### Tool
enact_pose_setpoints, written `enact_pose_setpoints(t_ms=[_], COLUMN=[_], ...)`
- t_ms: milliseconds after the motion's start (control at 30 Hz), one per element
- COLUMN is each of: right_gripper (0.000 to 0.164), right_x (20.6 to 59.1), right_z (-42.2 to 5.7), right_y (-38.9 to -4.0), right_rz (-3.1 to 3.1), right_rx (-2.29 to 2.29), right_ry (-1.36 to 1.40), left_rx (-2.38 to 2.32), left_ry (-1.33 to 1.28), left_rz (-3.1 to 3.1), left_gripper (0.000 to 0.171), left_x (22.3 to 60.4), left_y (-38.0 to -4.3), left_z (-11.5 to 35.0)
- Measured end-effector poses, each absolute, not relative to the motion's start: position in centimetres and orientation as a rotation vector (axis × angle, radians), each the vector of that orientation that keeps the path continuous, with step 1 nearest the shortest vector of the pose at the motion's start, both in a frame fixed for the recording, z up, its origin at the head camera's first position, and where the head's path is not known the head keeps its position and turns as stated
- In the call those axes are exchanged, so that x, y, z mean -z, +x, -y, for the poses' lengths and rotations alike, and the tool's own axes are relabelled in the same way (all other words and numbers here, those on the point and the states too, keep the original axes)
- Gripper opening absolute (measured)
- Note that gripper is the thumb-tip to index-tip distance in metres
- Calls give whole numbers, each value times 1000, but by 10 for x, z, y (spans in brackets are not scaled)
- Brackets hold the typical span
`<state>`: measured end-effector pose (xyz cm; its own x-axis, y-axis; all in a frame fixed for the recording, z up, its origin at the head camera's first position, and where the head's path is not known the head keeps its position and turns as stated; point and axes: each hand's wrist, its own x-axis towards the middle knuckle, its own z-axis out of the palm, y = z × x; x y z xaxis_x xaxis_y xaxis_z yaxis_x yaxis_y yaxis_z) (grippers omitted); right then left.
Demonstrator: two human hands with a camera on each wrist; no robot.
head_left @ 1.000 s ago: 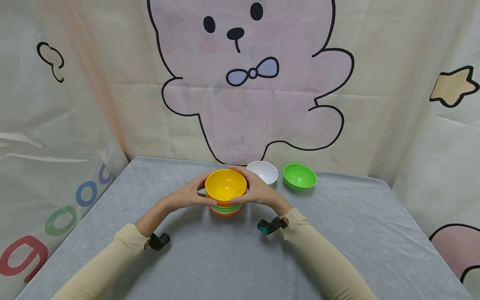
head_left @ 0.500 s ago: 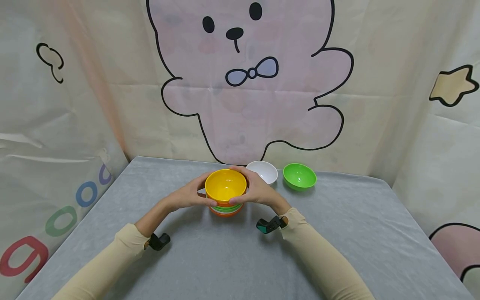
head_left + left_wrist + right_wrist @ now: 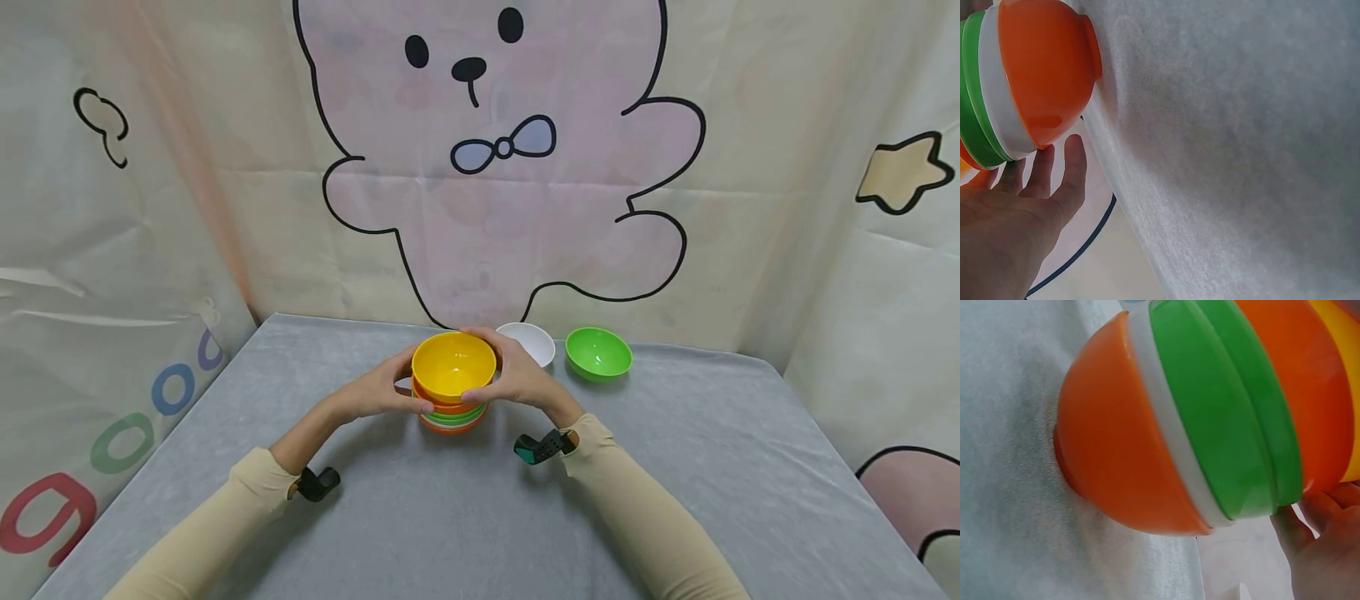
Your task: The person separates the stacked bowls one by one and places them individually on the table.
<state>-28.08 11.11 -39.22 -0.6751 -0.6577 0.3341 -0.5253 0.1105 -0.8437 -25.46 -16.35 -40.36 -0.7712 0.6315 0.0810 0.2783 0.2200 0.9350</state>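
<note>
So rn the yellow bowl (image 3: 453, 367) is at the top of a nested bowl stack (image 3: 452, 419), mid-worktop (image 3: 465, 517). Right hand (image 3: 521, 379) has it, thumb on the near side, fingers round the far side. Left hand (image 3: 378, 390) is curled round the other side of the stack, thumb by the upper orange bowl (image 3: 1316, 394). Tbh can't tell if the yellow one's foot touches the bowl below, hands n rims hide it.

Imo the trick w/ this step: left hand just braces the lower bowls, right does the work, straight up or down, no twist. Nested bowls prob jam if tilted, so go slow n level.

Materials-wise: smooth, glossy, looks like hard plastic, so prob slippery. Rounded walls, thin rims. Bottom orange bowl (image 3: 1107, 431) has a small ring foot, w/ a white band (image 3: 1163, 419) and green bands (image 3: 1216, 412) above. Worktop cover's soft grey fabric, shd grip ok. Loose white bowl (image 3: 534, 343) n loose green bowl (image 3: 598, 354) sit behind, to the right.
</note>
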Motion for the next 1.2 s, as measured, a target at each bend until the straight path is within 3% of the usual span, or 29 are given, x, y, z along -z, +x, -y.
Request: enact_pose_setpoints(t_ms=[567, 1200], right_gripper=[86, 89], right_x=[374, 359], right_z=[-120, -166], right_y=[-275, -273], right_rz=[-2193, -2200], right_rx=[1740, 1873], right_ry=[-1248, -1132], left_rx=[-1581, -1524], left_ry=[904, 852], left_rz=[-2159, -2214], left_gripper=[85, 91], left_x=[404, 405], left_y=[-254, -255], left_z=[164, 166])
